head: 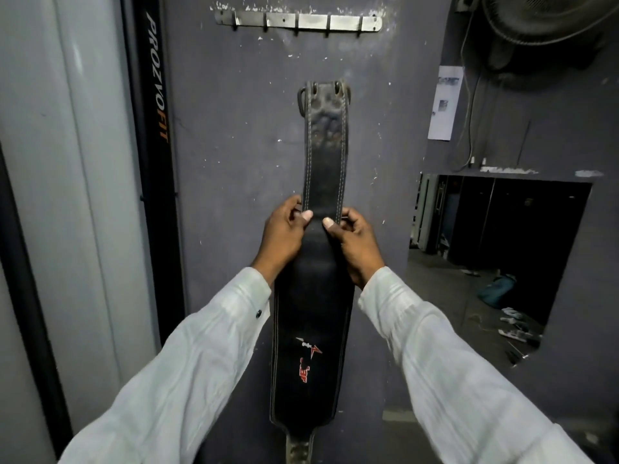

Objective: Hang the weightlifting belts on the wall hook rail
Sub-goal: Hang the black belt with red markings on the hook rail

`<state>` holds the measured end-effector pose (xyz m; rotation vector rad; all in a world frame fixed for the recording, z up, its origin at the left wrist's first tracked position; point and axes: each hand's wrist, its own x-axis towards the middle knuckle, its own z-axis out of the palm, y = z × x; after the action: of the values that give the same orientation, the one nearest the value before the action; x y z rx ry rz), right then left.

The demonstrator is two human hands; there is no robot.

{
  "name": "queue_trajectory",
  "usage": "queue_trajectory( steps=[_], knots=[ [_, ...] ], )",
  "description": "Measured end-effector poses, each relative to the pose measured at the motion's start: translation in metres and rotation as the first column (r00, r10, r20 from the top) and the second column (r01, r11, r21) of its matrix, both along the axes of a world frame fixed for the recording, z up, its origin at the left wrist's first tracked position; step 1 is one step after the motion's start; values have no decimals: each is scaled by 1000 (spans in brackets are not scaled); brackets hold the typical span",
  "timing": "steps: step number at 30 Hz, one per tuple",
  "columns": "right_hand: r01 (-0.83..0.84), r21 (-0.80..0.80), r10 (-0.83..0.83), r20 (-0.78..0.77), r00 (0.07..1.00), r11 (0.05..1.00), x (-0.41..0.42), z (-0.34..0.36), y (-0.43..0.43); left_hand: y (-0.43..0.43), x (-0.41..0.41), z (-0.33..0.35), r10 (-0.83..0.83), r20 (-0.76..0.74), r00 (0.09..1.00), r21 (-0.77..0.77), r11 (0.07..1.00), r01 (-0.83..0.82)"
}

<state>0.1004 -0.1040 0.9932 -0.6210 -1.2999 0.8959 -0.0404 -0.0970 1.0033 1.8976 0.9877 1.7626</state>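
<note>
A black leather weightlifting belt (324, 152) stands upright in front of a grey wall, buckle end up, its wide padded part with a red and white logo hanging below my hands. My left hand (284, 236) grips its left edge and my right hand (355, 242) grips its right edge, thumbs on the front, where the strap widens. The metal hook rail (298, 21) with several hooks is fixed to the wall above. The buckle sits well below the rail, and no belt hangs on the hooks.
A black upright frame marked PROZVOFIT (157, 105) stands at the left beside a pale pillar (67, 162). A paper sheet (445, 102) and a wall fan (542, 28) are at the upper right. A wall opening (495, 249) shows a cluttered floor.
</note>
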Motion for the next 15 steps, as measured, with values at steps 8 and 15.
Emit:
queue_trajectory(
  steps=[8, 15],
  knots=[
    [-5, 37, -5, 263, 965, 999, 25, 88, -2, -7, 15, -34, -67, 53, 996, -69, 995, 71],
    [9, 9, -12, 348, 937, 1000, 2, 61, 11, 7, 5, 52, 92, 185, 979, -55, 995, -83]
  ],
)
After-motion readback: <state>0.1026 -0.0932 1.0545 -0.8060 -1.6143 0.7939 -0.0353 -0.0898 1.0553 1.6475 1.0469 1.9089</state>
